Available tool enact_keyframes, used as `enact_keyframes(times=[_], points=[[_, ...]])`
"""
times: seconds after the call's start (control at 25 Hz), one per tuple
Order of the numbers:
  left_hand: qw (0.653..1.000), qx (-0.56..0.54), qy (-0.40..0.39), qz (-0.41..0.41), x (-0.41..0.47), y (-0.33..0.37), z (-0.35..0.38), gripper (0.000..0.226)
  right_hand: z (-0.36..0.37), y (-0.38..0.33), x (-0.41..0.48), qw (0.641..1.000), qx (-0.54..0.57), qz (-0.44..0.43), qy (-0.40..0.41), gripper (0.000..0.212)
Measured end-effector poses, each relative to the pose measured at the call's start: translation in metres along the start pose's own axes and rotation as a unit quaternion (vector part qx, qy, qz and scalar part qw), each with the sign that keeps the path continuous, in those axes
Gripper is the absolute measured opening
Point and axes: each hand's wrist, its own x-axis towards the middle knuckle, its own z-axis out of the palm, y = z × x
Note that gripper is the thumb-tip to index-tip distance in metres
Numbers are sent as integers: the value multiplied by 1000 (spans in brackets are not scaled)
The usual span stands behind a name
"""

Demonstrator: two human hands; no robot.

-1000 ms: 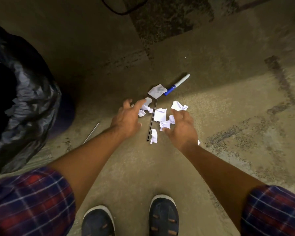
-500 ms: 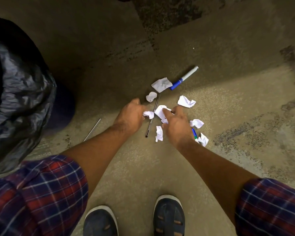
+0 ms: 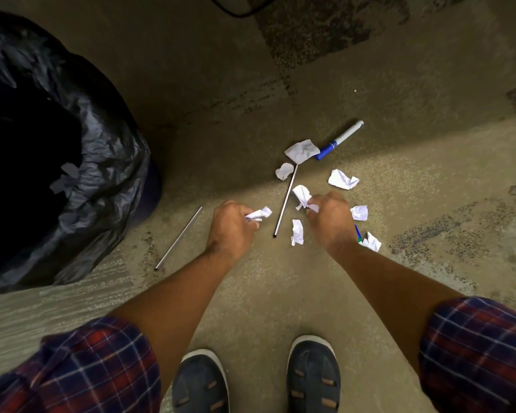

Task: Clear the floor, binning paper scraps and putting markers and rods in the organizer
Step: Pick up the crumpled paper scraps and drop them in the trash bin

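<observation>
My left hand (image 3: pixel 231 225) is closed around a crumpled white paper scrap (image 3: pixel 261 213). My right hand (image 3: pixel 329 222) grips another white scrap (image 3: pixel 302 195). Several more scraps lie loose on the floor, one (image 3: pixel 343 179) beyond my right hand, one (image 3: pixel 297 232) between my hands. A thin metal rod (image 3: pixel 286 201) lies between my hands, and a second rod (image 3: pixel 179 237) lies to the left. A blue-and-white marker (image 3: pixel 338 140) rests at the far side, partly under a flat scrap (image 3: pixel 301 150). A second marker (image 3: pixel 358 233) peeks out by my right wrist.
A bin lined with a black bag (image 3: pixel 102 162) stands at the left, with paper pieces inside. A dark cable (image 3: pixel 236 11) runs along the top edge. My two shoes (image 3: pixel 256 380) stand on the floor at the bottom.
Both hands have closed on paper scraps and drawn back slightly from the pile. The view has shifted, and the bin shows more at the left.
</observation>
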Motion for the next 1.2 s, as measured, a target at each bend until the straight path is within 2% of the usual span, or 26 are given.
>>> enact_keyframes(times=[0.16, 0.28, 0.36, 0.44, 0.52, 0.64, 0.92, 1.2], points=[[1000, -20, 19, -15, -2, -12, -3, 8, 4, -2, -8, 998, 60, -23, 21, 21], [998, -56, 29, -30, -18, -13, -8, 8, -4, -5, -19, 992, 111, 41, 41, 23], [995, -79, 37, -44, -35, -11, -17, 8, -17, -11, -34, 973, 206, 97, 41, 23], [992, -101, 46, -52, -55, -6, -29, 7, -35, -22, -54, 936, 320, 141, 28, 22], [990, -121, 54, -51, -77, 5, -47, 5, -55, -37, -76, 907, 389, 155, 28, 11], [987, -128, 79, -51, -106, 22, -85, 2, -88, -75, -108, 891, 430, 145, 24, 13], [972, -168, 153, -65, -152, 42, -209, 17, -145, -187, -158, 868, 491, 74, -23, 13], [944, -213, 221, -121, -167, 17, -300, 7, -161, -288, -175, 872, 485, 15, -62, 24]])
